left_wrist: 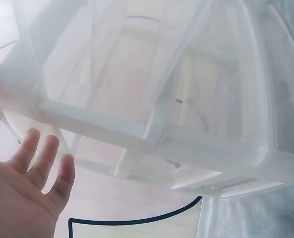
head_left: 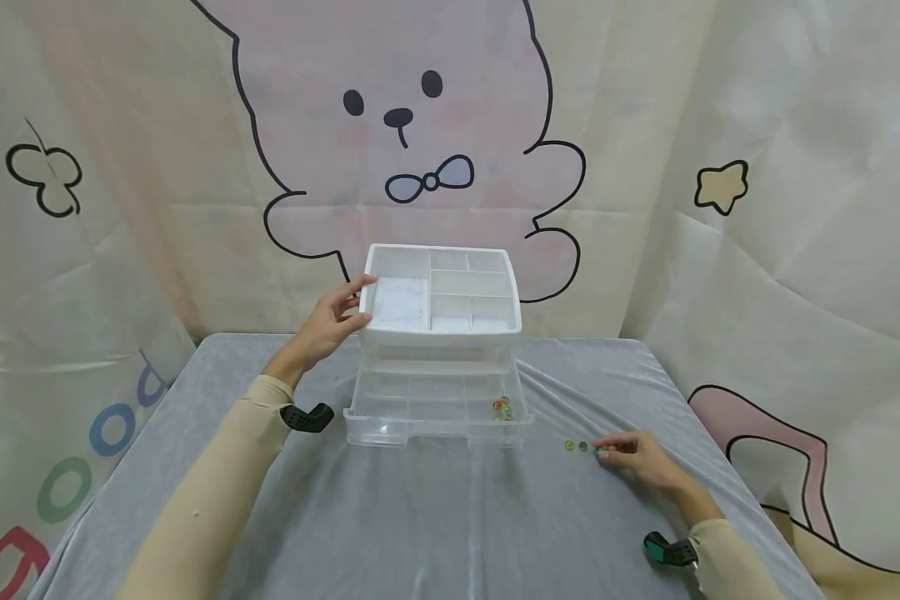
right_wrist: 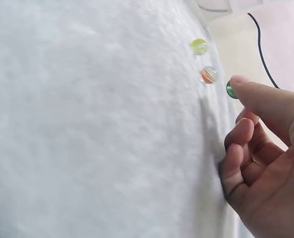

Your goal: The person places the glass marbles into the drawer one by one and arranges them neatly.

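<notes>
A white plastic storage box [head_left: 441,333] with a divided top tray stands at the table's far side. Its clear drawer [head_left: 438,432] is pulled out toward me, and several marbles [head_left: 502,407] lie in the drawer's right part. My left hand [head_left: 321,327] holds the left rim of the box between thumb and fingers; other fingers spread free in the left wrist view. Right of the drawer, my right hand [head_left: 648,462] pinches a green marble [right_wrist: 231,90] between thumb and a fingertip. Beside it on the cloth lie a yellow-green marble [right_wrist: 199,46] and an orange-and-white striped marble [right_wrist: 209,75].
A grey cloth [head_left: 435,533] covers the table, with creases running to the right of the box. Printed curtains [head_left: 607,108] hang behind and along both sides. A black band [head_left: 307,418] is on the left wrist, another [head_left: 669,550] on the right.
</notes>
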`<action>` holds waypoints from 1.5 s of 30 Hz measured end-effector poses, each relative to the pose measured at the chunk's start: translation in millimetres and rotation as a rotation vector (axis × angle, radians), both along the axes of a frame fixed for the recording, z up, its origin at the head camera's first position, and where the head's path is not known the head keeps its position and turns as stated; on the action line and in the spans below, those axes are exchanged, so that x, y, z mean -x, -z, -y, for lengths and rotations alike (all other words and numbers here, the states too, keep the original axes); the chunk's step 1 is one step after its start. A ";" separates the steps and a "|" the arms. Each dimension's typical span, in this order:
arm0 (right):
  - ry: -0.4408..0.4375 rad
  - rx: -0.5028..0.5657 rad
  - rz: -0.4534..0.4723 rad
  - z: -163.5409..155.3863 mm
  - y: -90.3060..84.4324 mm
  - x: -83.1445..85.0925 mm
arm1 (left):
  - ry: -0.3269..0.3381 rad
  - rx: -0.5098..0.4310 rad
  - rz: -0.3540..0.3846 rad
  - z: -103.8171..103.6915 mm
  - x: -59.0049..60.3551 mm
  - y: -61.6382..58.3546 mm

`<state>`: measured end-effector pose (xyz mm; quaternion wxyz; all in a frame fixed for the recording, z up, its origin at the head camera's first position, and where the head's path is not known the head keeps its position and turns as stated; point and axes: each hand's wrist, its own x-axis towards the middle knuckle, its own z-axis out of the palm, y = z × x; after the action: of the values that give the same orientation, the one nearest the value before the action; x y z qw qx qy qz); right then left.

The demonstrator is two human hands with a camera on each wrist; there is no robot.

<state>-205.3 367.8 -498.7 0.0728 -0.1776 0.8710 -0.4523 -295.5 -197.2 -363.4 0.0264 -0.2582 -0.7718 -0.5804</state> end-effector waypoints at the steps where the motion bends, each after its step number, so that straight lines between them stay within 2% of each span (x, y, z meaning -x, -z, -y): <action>1: 0.021 -0.014 0.012 -1.5 -0.9 0.9 | 0.001 -0.001 0.001 0.0 -0.4 0.0; 6: 0.081 -0.059 0.054 -0.9 -16.5 2.0 | 0.003 0.000 0.000 -0.3 -1.7 2.0; 14: 0.081 -0.057 -0.018 9.3 -36.7 5.1 | 0.007 0.005 0.014 -2.1 -2.4 5.8; 21: 0.064 -0.030 -0.062 22.4 -56.4 9.4 | 0.009 0.000 0.004 -2.9 -1.3 4.1; 34: -0.045 0.069 -0.176 50.3 -78.4 15.6 | 0.009 0.014 0.018 -2.5 -1.8 2.7; 45: -0.104 0.091 -0.257 79.0 -111.4 20.3 | -0.001 0.020 0.000 1.6 1.7 -0.7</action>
<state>-225.6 288.8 -387.3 -0.0240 -0.2819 0.8414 -0.4605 -297.3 -198.8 -362.7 0.0243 -0.2580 -0.7778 -0.5727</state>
